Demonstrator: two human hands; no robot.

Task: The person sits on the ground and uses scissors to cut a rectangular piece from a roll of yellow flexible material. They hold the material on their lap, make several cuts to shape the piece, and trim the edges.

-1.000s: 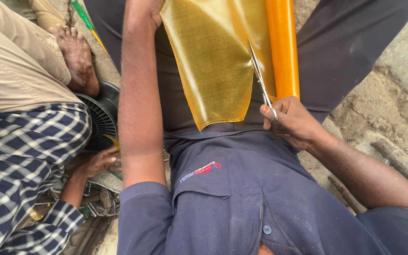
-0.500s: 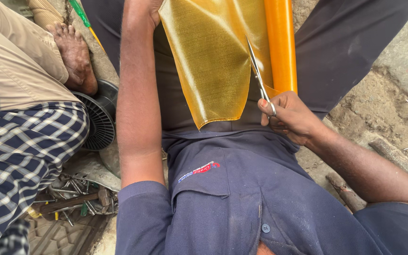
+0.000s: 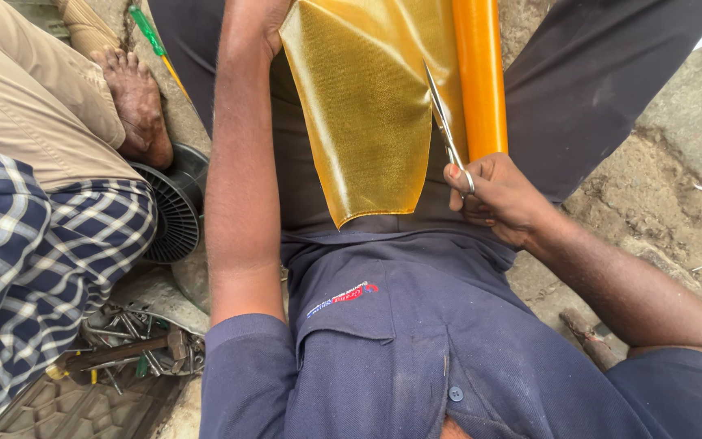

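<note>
Fingers (image 3: 481, 183) of right hand (image 3: 501, 199) closed around scissors (image 3: 446, 130) at yellow sheet (image 3: 367, 106).

The left hand (image 3: 268, 20) runs off the top edge, its fingers unseen. Beyond the right hand's fingers (image 3: 469, 175), the orange roll (image 3: 479, 73) and yellow sheet (image 3: 367, 97) are cut off above.

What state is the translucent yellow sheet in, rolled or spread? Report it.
Partly unrolled: the translucent yellow sheet hangs flat off the orange roll, while the right hand holds metal scissors at its edge.
</note>
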